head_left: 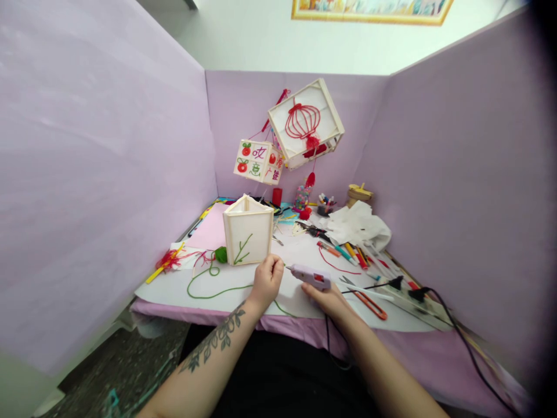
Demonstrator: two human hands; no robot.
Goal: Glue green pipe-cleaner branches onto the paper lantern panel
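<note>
My left hand [268, 280] is closed in a pinch in front of a white three-sided lantern [250, 232]. What its fingers hold is too small to make out. My right hand [325, 296] grips a pale purple glue gun [311, 276], its nozzle pointing left, close to the left fingertips. The lantern stands upright on the table, with a green yarn branch on its front face. Beside its lower left corner lies a ball of green yarn [221, 254]. A loose green strand [204, 297] loops across the table and passes behind my left wrist.
Scissors and an orange-handled cutter [369, 305] lie right of the glue gun, near markers [350, 252] and a power strip [413, 305]. Crumpled white paper [359, 225] sits behind. Two decorated lanterns [304, 125] hang at the back. Red strands [169, 261] lie left. Purple partitions enclose the table.
</note>
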